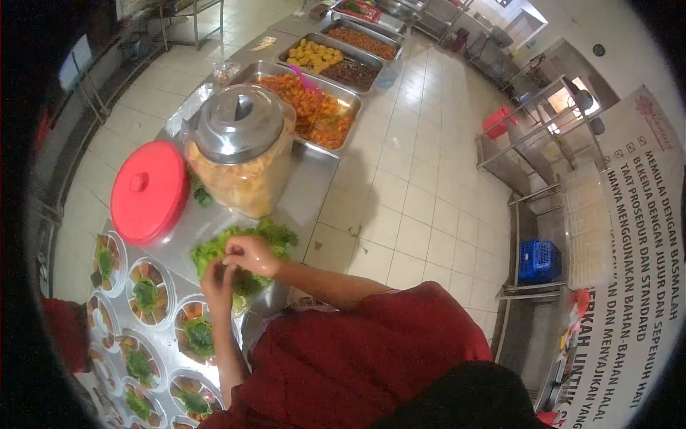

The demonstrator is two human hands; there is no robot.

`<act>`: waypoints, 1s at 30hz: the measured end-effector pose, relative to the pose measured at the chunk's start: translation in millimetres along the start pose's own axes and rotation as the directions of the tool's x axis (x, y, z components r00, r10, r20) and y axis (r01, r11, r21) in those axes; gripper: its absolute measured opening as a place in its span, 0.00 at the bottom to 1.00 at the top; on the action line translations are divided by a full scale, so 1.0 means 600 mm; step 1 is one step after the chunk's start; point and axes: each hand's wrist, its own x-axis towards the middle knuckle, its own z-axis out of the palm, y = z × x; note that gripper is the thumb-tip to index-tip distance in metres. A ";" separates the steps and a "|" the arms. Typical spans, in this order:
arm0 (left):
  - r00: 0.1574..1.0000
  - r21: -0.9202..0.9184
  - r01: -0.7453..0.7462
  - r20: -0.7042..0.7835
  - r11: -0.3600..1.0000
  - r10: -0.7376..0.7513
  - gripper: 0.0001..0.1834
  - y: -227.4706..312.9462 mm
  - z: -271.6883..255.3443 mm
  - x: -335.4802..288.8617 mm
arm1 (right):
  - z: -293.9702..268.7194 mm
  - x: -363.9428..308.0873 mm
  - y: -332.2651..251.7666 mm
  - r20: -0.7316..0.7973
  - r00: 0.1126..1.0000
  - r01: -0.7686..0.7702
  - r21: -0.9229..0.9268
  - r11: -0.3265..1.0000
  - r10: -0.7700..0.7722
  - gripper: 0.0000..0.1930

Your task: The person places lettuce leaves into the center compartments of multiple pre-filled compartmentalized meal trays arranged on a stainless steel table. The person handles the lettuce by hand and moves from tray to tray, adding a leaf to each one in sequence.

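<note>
Both hands work in a heap of green lettuce (243, 247): the right hand (250, 255) and left hand (218, 277) pinch a leaf between closed fingertips, a step best done gently, tearing one leaf free without bruising it.

A big cracker jar (243, 154) and red lid (150, 191) block the counter beyond the lettuce (243, 247).

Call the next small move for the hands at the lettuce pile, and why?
Probably tear off one leaf: both hands, left hand and right hand, meet on the lettuce pile, pinching leaves, beside the round bowls already holding greens.
</note>
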 end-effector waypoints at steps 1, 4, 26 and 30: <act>1.000 0.013 0.027 -0.001 1.000 -0.027 0.18 0.008 0.001 0.008 | -0.006 0.007 0.013 -0.023 0.999 0.051 0.057 0.997 -0.050 0.09; 0.999 -0.034 0.017 -0.051 0.999 -0.019 0.11 -0.029 -0.002 0.028 | -0.002 0.027 0.039 -0.056 0.988 0.148 0.140 0.979 -0.141 0.09; 0.949 -0.587 0.315 0.190 0.746 -0.251 0.24 -0.001 -0.022 0.088 | -0.024 0.088 -0.047 0.238 0.955 -0.281 0.539 0.794 0.176 0.06; 0.978 -0.293 0.123 0.196 0.948 -0.066 0.26 0.039 -0.028 0.070 | -0.026 0.067 -0.060 0.274 0.949 -0.284 0.517 0.807 0.159 0.07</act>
